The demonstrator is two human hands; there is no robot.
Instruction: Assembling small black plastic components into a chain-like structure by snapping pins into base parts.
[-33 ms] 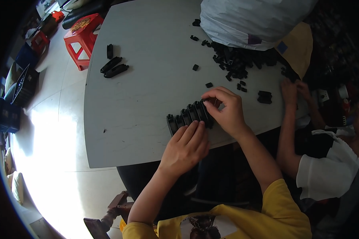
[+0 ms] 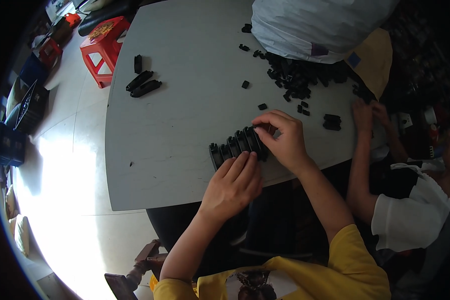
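A row of long black plastic pieces (image 2: 232,145) stands side by side at the table's near edge, with small notched tips at the far ends. My left hand (image 2: 232,185) is closed on the near ends of the row; its fingers are bent over them and its thumb is hidden. At the far end of the rightmost pieces, my right hand (image 2: 286,137) pinches with thumb and forefinger. A small black plastic piece seems to be in that pinch, mostly hidden by the fingertips.
A heap of small black parts (image 2: 297,80) lies at the back right beside a big white bag (image 2: 315,30). Three long black pieces (image 2: 146,88) rest at the far left of the grey table (image 2: 185,75). Another person's hand (image 2: 362,114) is at the right edge. A red stool (image 2: 102,47) stands left.
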